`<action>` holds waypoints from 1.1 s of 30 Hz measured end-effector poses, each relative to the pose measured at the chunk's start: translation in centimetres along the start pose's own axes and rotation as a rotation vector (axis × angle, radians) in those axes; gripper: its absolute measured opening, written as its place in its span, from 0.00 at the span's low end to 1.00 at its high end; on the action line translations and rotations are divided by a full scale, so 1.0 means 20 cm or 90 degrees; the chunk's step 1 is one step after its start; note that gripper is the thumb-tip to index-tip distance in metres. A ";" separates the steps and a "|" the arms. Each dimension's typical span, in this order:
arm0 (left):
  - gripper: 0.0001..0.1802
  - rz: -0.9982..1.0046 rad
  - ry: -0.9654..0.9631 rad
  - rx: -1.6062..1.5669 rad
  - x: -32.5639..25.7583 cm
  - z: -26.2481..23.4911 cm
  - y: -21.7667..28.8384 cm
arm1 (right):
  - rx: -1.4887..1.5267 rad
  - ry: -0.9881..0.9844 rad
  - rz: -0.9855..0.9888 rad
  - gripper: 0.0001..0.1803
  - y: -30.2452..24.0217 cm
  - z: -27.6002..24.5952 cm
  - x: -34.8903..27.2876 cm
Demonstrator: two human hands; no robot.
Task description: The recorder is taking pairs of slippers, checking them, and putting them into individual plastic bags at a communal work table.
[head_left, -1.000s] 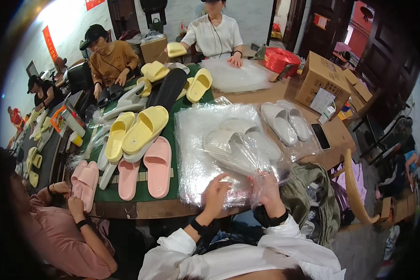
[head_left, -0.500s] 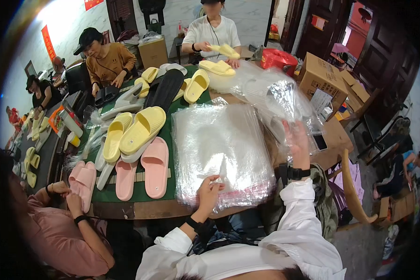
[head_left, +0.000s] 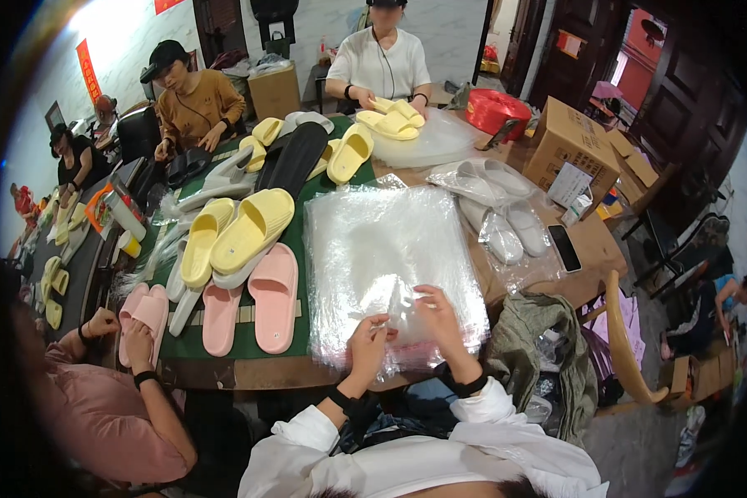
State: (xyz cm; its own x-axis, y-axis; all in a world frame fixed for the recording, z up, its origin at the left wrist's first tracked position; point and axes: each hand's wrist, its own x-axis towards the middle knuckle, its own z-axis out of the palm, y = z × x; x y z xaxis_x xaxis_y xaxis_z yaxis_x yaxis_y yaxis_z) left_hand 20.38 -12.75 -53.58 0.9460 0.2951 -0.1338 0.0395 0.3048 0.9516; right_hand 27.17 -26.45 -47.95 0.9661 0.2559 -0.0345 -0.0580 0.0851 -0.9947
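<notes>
A thick stack of clear plastic bags (head_left: 373, 241) lies in front of me, its pink-edged side towards me. My left hand (head_left: 368, 347) is over the near part of the stack, fingertips pinched on a lifted fold of the top plastic bag. My right hand (head_left: 441, 319) is just to the right, fingers apart and bent towards that fold; whether they touch the film is hard to see. To the left are pink slippers (head_left: 275, 299) and yellow slippers (head_left: 253, 231) on a green mat. Grey slippers in clear bags (head_left: 483, 181) lie at the right.
A phone (head_left: 565, 249), a cardboard box (head_left: 576, 149) and a red plastic roll (head_left: 496, 112) are on the table's right side. A wooden chair (head_left: 618, 349) stands at the right. Co-workers handle pink slippers (head_left: 144, 319) at the left and yellow slippers (head_left: 390, 123) across the table.
My right hand has let go of the bagged grey slippers at the right and come back beside my left hand. The co-worker across has lowered a yellow slipper onto another.
</notes>
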 end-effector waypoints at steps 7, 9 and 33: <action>0.15 -0.057 -0.072 0.122 0.00 -0.06 0.14 | -0.571 -0.083 -0.278 0.21 0.28 0.18 -0.06; 0.16 0.009 -0.121 0.211 0.02 -0.06 0.23 | -0.646 -0.073 -0.288 0.23 0.27 0.16 -0.09; 0.26 0.165 0.549 1.021 0.61 -0.95 0.97 | -0.626 -0.090 -0.274 0.32 0.27 0.19 -0.11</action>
State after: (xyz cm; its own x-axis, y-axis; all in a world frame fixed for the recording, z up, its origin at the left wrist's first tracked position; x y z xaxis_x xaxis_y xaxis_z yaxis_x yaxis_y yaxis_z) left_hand 26.56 13.96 -41.94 0.5898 0.6733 0.4458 0.6583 -0.7206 0.2174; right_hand 23.70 -22.95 -52.87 0.8157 0.5034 0.2850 0.5673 -0.5997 -0.5644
